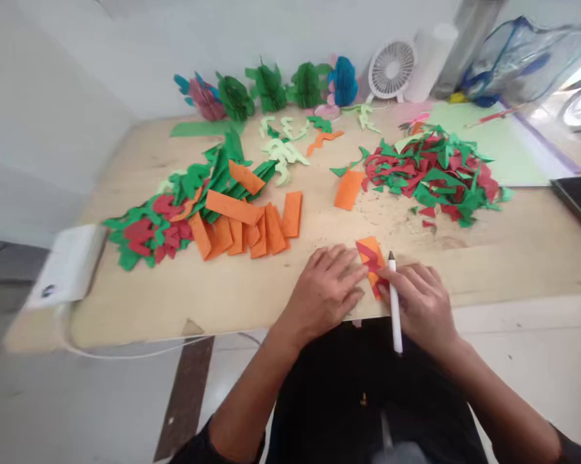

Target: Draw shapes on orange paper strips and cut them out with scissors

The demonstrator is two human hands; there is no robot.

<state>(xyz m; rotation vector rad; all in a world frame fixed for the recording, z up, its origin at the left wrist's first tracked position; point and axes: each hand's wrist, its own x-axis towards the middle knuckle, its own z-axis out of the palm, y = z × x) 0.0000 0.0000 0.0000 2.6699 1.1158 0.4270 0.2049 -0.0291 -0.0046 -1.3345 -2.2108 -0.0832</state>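
Note:
An orange paper strip (371, 246) lies near the table's front edge, with a red zigzag paper cutout (369, 256) on top of it. My left hand (330, 283) rests flat on the table just left of the strip, fingers stretched out and their tips at its edge. Between the fingers of my right hand (423, 303) is a white pencil (395, 309), its dark tip pointing away from me. That hand's fingertips also press on the right side of the cutout and strip, covering part of them.
Orange strips (232, 209) and green and red cutouts (145, 232) lie at left. A heap of red and green scraps (435, 171) sits at right. Along the wall stand paper honeycomb figures (271, 87) and a small fan (391, 69). A white box (68, 264) is at the left edge.

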